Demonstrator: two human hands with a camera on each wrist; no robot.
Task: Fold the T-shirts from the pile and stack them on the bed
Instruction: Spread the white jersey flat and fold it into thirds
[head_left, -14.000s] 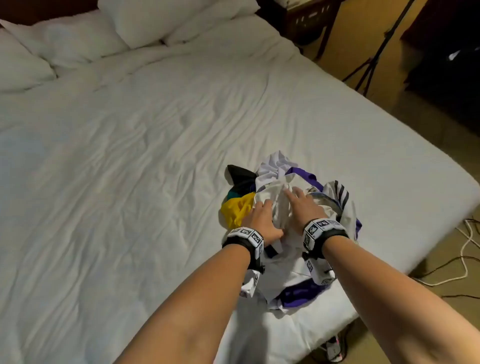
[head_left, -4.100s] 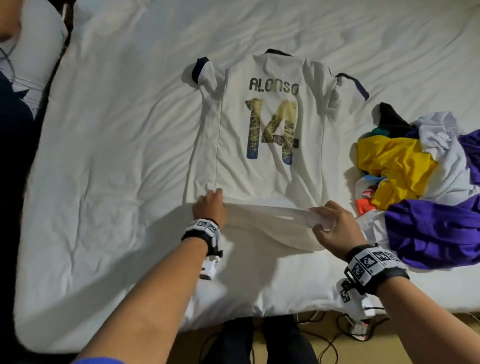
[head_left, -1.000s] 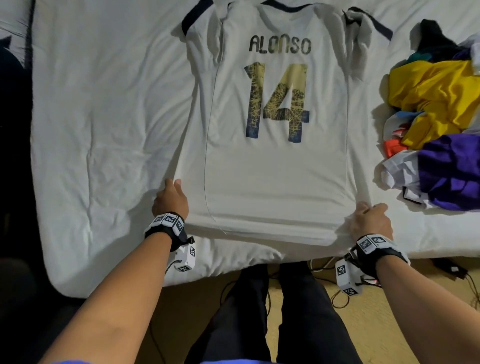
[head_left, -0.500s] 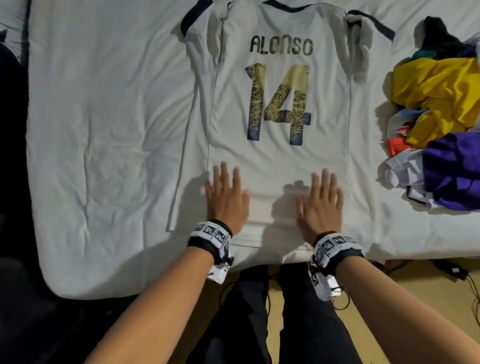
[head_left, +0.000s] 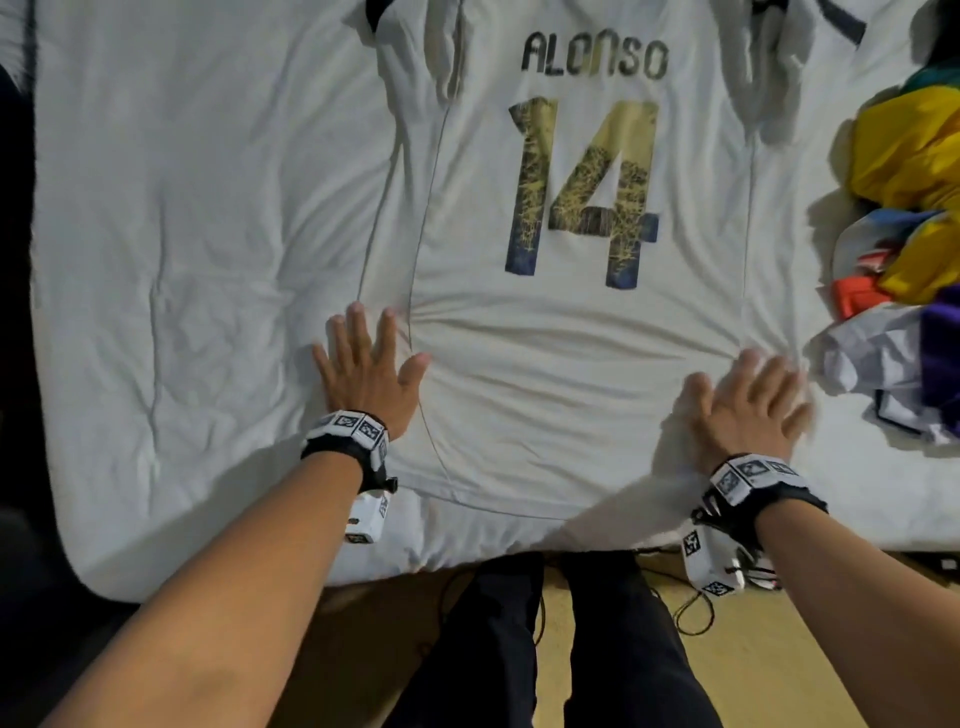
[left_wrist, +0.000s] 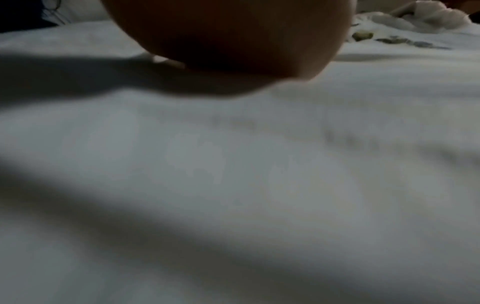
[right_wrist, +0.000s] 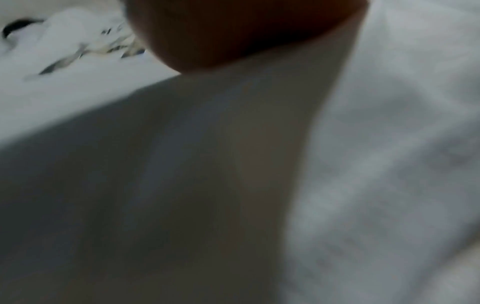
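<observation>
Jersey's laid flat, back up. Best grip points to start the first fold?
Likely the left long edge of the jersey: pinch it near the hem, beside the left hand, and again up by the sleeve, coming from the left over bare sheet. The cloth lies flat with that side clear, while the pile crowds the right edge.

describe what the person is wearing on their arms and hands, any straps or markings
Both forearms are bare, with no sleeves, gloves or rings in view. Behind the left hand and the right hand each wrist carries a black strap set with white square tiles printed with black coded patterns. A small white boxy camera unit, also tagged with these patterns, hangs under each strap. Thin wires show beside the right unit.
</observation>
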